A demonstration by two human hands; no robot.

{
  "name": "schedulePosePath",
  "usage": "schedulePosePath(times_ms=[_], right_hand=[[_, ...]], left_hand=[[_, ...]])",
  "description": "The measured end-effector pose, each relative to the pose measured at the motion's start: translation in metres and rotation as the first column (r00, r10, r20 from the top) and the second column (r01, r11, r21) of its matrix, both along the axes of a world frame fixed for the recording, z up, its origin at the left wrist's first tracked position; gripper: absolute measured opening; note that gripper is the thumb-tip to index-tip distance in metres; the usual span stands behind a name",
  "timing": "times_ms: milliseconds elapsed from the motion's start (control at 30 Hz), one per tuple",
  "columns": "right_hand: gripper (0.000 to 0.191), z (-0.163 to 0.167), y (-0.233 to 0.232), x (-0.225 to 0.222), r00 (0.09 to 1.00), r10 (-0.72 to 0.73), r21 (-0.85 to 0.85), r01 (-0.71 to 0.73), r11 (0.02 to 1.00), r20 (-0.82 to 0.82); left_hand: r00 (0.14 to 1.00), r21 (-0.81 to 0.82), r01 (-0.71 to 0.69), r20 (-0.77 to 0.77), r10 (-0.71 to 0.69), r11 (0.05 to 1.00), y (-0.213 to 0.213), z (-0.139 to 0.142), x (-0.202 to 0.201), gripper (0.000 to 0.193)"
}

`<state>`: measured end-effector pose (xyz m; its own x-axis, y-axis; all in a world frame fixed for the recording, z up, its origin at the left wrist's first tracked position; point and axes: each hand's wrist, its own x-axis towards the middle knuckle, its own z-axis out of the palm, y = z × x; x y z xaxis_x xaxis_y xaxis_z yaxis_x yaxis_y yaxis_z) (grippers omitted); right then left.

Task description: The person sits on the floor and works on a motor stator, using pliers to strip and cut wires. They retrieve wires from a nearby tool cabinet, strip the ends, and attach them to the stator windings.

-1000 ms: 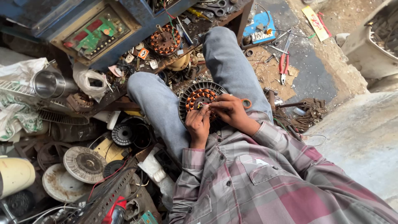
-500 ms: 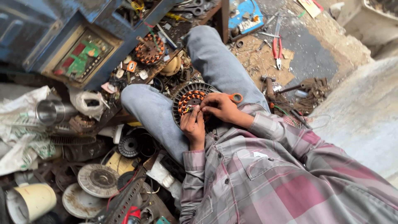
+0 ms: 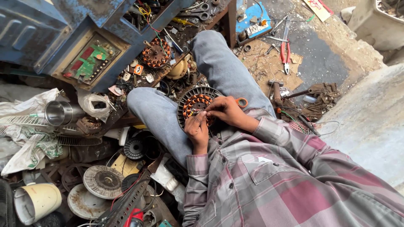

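Both hands [image 3: 210, 120] unmoved on lap-held stator [image 3: 195, 105] — copper coils inside.

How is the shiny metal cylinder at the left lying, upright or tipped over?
Tipped over. The shiny metal cylinder lies on its side among the crumpled white plastic bags, its open round mouth facing sideways toward the camera's left.

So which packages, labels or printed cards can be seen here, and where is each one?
Blue carton: floor above the raised knee, rectangular, small parts on it.
Yellow card: top edge, flat, red print.
Small orange label: among clutter beside the spare copper winding, square.
White plastic bag: left of the knee, crumpled.
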<state>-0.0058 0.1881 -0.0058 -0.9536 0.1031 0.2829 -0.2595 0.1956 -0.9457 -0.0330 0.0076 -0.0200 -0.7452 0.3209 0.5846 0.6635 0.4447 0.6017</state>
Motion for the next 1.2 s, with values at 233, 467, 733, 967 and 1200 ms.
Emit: schedulePosePath(times_ms=[233, 467, 733, 967, 1200], right_hand=[[0.012, -0.008, 0.0, 0.001, 0.998, 0.002, -0.048, 0.001, 0.999, 0.07], [0.02, 0.01, 0.003, 0.004, 0.999, 0.036, 0.245, -0.03, 0.969, -0.019], [0.017, 0.022, -0.001, 0.001, 0.985, 0.02, 0.254, 0.025, 0.967, -0.174], [0.012, 0.019, 0.0, 0.008, 0.988, -0.116, 0.008, 0.118, 0.993, -0.103], [0.027, 0.022, -0.004, 0.011, 0.955, -0.017, 0.339, 0.122, 0.933, -0.296]], left_hand=[[0.998, 0.006, -0.062, -0.01, 0.062, 0.998, 0.004, 0.002, 0.002, 0.023], [0.998, -0.03, -0.019, -0.054, 0.018, 0.999, 0.001, 0.003, -0.002, 0.034], [0.995, -0.101, -0.021, -0.102, 0.01, 0.995, 0.0, 0.004, -0.003, 0.048], [0.997, -0.075, -0.037, -0.067, 0.032, 0.996, 0.004, 0.005, -0.003, 0.039], [0.995, -0.06, -0.059, -0.082, 0.054, 0.996, 0.003, -0.005, -0.002, 0.038]])
